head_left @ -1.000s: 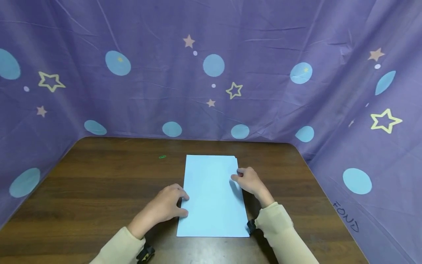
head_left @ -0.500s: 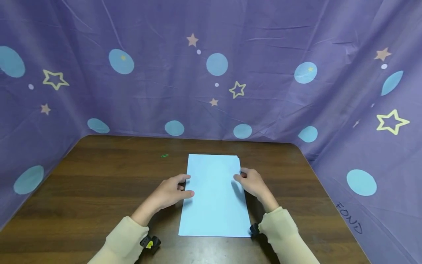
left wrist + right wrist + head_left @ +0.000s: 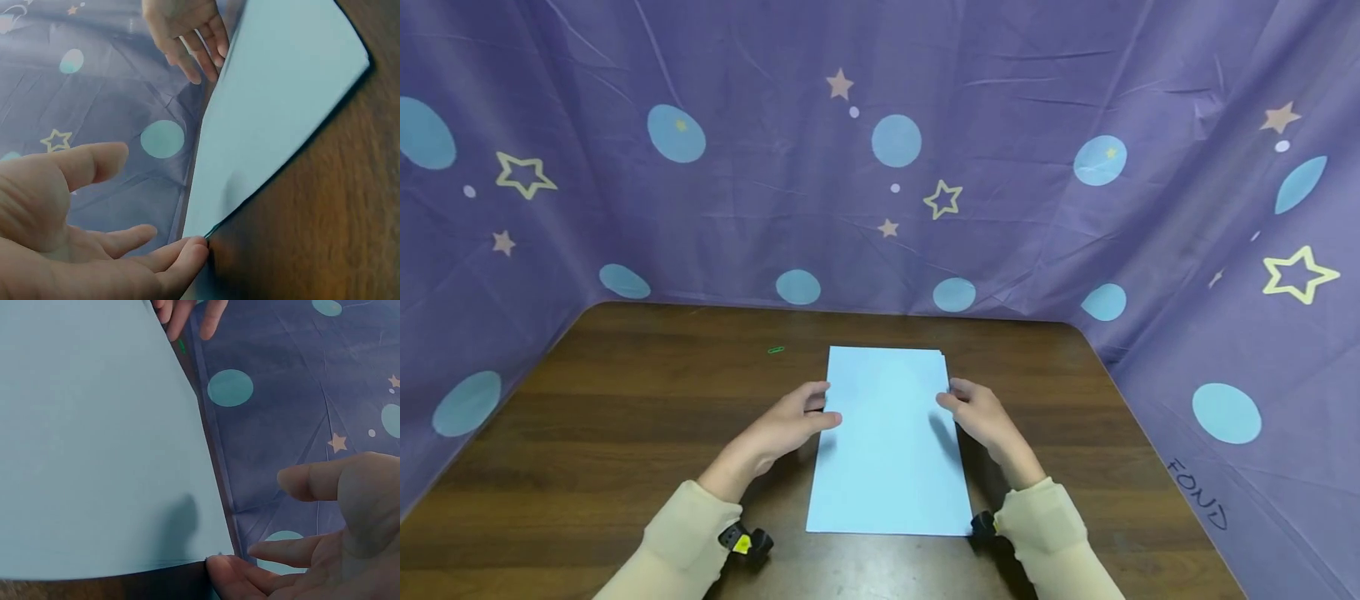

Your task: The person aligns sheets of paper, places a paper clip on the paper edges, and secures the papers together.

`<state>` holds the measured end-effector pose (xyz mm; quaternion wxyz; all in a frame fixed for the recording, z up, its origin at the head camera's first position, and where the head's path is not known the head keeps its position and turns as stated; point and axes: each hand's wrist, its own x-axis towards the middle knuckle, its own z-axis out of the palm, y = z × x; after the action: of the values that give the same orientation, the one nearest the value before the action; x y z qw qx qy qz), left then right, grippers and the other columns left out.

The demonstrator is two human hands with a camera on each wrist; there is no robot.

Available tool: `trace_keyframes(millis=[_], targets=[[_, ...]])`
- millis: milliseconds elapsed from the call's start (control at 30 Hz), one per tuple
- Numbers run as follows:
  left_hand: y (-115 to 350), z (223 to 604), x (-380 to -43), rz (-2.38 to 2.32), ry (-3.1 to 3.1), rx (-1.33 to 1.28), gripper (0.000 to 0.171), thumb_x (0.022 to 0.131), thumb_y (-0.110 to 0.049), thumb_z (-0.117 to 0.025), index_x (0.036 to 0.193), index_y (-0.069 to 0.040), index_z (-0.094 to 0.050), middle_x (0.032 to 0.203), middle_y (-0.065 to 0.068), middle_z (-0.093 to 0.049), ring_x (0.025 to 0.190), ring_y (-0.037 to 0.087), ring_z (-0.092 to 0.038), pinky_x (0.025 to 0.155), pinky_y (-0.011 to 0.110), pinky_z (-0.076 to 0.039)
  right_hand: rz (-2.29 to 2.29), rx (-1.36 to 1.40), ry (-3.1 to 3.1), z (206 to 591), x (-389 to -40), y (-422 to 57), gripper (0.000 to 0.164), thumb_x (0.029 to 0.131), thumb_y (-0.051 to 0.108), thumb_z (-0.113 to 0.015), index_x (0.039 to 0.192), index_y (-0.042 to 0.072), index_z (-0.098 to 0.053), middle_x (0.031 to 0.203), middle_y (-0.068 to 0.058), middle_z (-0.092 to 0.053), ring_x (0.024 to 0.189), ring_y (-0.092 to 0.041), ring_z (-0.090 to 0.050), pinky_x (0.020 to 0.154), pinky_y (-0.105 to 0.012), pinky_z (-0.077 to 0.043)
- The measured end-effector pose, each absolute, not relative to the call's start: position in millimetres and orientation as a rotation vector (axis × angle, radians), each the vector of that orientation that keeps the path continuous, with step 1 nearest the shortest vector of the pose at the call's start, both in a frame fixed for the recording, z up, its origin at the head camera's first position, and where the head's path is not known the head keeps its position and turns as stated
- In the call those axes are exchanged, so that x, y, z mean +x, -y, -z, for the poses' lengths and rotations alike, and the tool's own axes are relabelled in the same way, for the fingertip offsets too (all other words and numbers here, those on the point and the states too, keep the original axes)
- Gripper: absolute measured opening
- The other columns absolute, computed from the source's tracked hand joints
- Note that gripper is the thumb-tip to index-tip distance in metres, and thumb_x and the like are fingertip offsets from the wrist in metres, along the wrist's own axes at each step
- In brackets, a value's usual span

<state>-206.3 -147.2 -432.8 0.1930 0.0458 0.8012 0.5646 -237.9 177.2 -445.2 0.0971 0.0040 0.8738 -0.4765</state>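
Pale blue-looking paper [image 3: 887,467] lies upright on the wooden table in the head view; a slight step at its far right corner shows more than one sheet. At its left edge is my left hand [image 3: 790,421]. In the left wrist view its fingertips [image 3: 197,244] touch the paper's edge, while the thumb [image 3: 103,164] stands apart above. My right hand [image 3: 985,417] is at the opposite edge. The right wrist view shows its fingertips [image 3: 225,569] against the paper edge, with the thumb [image 3: 309,480] raised clear of the sheet.
A small green paper clip [image 3: 776,350] lies on the wooden table [image 3: 662,417], left of the paper's far end. A purple curtain [image 3: 737,167] with stars and blue dots closes off the back and sides. Each wrist wears a black camera [image 3: 748,543].
My left hand has slid away from me along the paper's left edge, level with the right hand. The right hand and the paper have hardly moved; the head view has shifted slightly.
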Motion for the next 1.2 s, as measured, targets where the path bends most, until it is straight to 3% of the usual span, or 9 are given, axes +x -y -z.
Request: trace_keyframes(millis=[200, 400, 667, 967, 1200], targets=[[146.1, 432.4, -208.1, -1.677, -2.161, 0.103, 0.073, 0.107, -0.024, -0.061, 0.166, -0.003, -0.023, 0.165, 0.029, -0.034, 0.153, 0.046, -0.034, 0.124, 0.066, -0.027, 1.427, 0.012, -2.544, 441.9, -237.0, -178.0, 0.066, 0.107, 0.032, -0.060, 0.159, -0.004, -0.041, 0.156, -0.026, -0.052, 0.135, -0.040, -0.060, 0.116, -0.057, -0.044], [145.3, 431.6, -209.7, -1.750, -2.097, 0.079, 0.075, 0.106, -0.021, -0.061, 0.166, -0.002, -0.019, 0.163, 0.031, -0.034, 0.153, 0.045, -0.035, 0.126, 0.061, -0.027, 1.432, -0.002, -2.524, 442.0, -238.8, -178.7, 0.066, 0.107, 0.031, -0.060, 0.159, -0.005, -0.041, 0.156, -0.026, -0.052, 0.134, -0.040, -0.061, 0.116, -0.057, -0.044], [145.1, 432.6, -213.8, -1.830, -2.008, 0.042, 0.075, 0.107, -0.015, -0.058, 0.166, 0.000, -0.013, 0.170, 0.028, -0.014, 0.153, 0.045, -0.034, 0.125, 0.057, -0.031, 1.442, -0.005, -2.510, 441.9, -240.7, -179.3, 0.063, 0.107, 0.031, -0.060, 0.158, -0.003, -0.043, 0.155, -0.026, -0.053, 0.131, -0.040, -0.063, 0.115, -0.057, -0.045], [140.4, 432.7, -220.0, -1.816, -2.030, -0.015, 0.078, 0.108, -0.018, -0.061, 0.167, -0.004, -0.012, 0.164, 0.032, -0.031, 0.152, 0.046, -0.036, 0.122, 0.060, -0.036, 1.454, 0.028, -2.494, 441.1, -239.6, -180.8, 0.066, 0.107, 0.031, -0.060, 0.160, -0.002, -0.041, 0.157, -0.025, -0.050, 0.133, -0.039, -0.062, 0.117, -0.056, -0.044], [137.7, 436.1, -224.1, -1.736, -2.136, -0.024, 0.075, 0.107, -0.015, -0.062, 0.165, 0.002, -0.018, 0.158, 0.032, -0.037, 0.143, 0.043, -0.048, 0.118, 0.056, -0.042, 1.467, 0.002, -2.486, 441.7, -239.6, -180.7, 0.065, 0.107, 0.031, -0.060, 0.160, -0.002, -0.041, 0.158, -0.026, -0.049, 0.132, -0.040, -0.062, 0.117, -0.056, -0.044]])
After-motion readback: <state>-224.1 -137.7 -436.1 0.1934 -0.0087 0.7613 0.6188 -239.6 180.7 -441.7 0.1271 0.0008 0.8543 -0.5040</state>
